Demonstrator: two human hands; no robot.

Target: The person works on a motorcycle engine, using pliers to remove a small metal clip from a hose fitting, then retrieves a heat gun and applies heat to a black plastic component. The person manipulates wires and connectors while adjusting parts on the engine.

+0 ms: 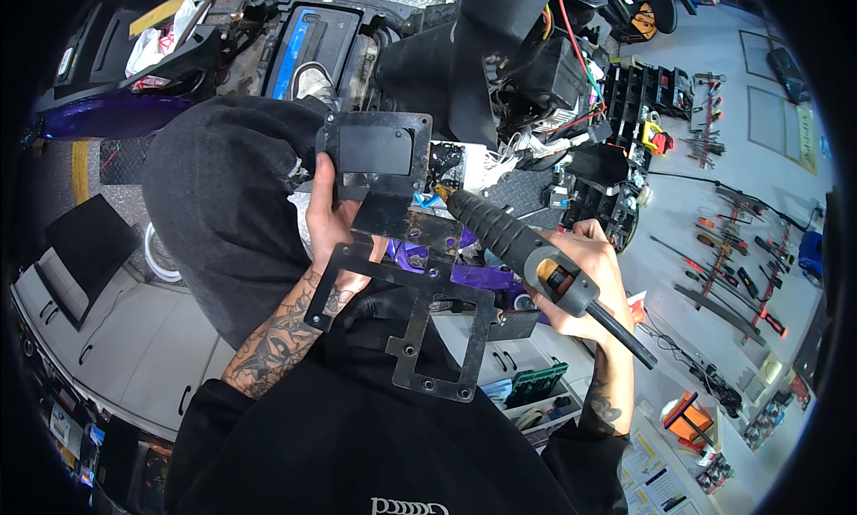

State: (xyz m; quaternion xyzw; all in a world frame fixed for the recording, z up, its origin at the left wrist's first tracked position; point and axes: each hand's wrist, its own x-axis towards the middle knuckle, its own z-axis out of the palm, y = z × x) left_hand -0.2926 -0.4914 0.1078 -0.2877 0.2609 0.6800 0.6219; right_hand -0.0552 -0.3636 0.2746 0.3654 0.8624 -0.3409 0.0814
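Observation:
A black metal bracket with rectangular cut-outs and several holes spreads out in front of my torso. My left hand grips it from its left side, thumb up along the upper plate and the other fingers partly hidden behind. In my right hand is a black ribbed handheld tool, with an oval opening in its body and a dark rod at its rear end. Its yellowish tip points up and left, close to the bracket's right edge; whether they touch I cannot tell.
Purple parts show behind the bracket. Ahead stands a partly stripped vehicle with a black housing and loose wires. Hand tools hang on the right wall, near black bins. White cabinets stand at left.

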